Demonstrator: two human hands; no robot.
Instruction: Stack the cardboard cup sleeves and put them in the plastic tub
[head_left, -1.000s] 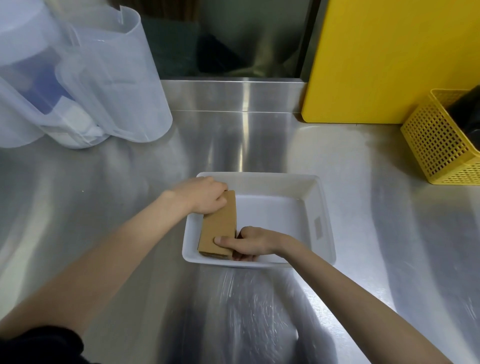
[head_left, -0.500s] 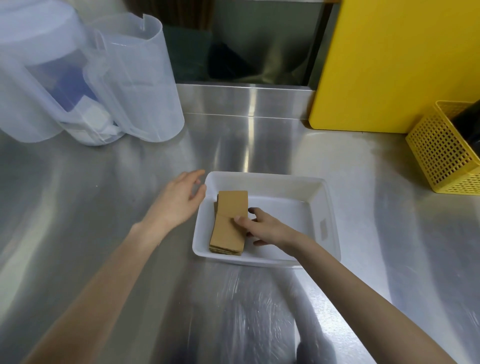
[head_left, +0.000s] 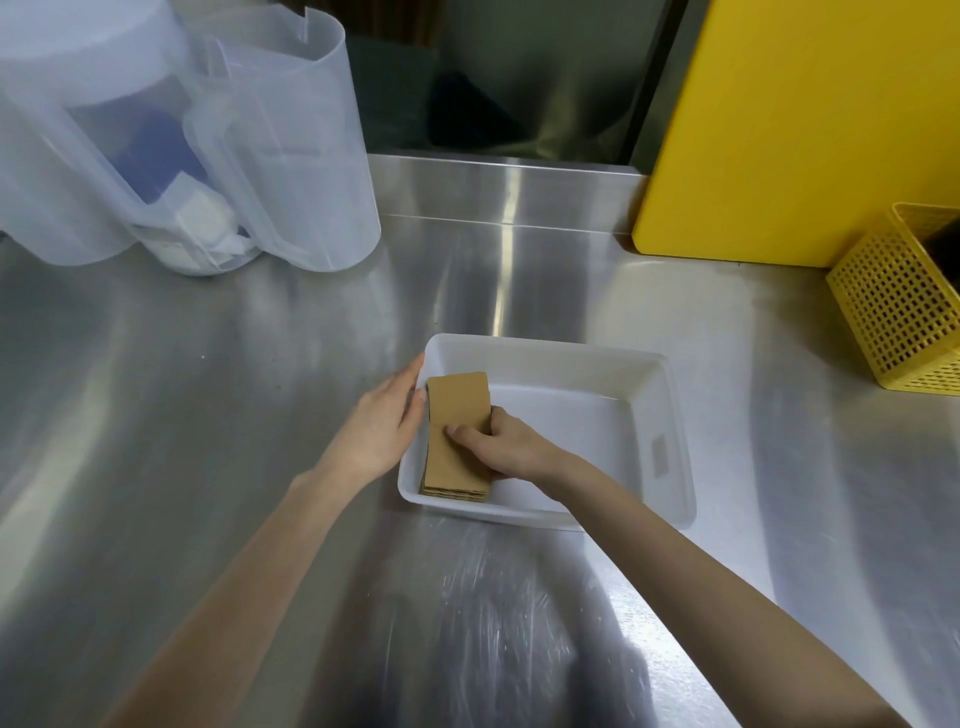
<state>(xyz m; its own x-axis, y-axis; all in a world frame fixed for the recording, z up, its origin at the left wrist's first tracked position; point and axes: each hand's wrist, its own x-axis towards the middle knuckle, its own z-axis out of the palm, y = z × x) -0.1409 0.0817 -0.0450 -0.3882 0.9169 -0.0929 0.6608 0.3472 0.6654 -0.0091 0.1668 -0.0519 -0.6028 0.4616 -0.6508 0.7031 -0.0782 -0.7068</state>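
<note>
Fingers (head_left: 460, 434) of the right hand (head_left: 501, 448) press together on the stack of cardboard cup sleeves (head_left: 457, 439), which lies in the white plastic tub's (head_left: 670, 415) left side on the steel desk (head_left: 218, 395). Left hand (head_left: 382, 423), fingers loosely apart, rests against the tub's left wall.

Matt brown cardboard sleeves (head_left: 457, 415); smooth white plastic tub (head_left: 670, 415); glossy brushed steel counter (head_left: 260, 364).

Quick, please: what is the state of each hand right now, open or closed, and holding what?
Left hand: open, flat against the outer left wall of the plastic tub, holding nothing.
Right hand: fingers curled on the stack of cardboard sleeves, pressing it inside the tub.
</note>
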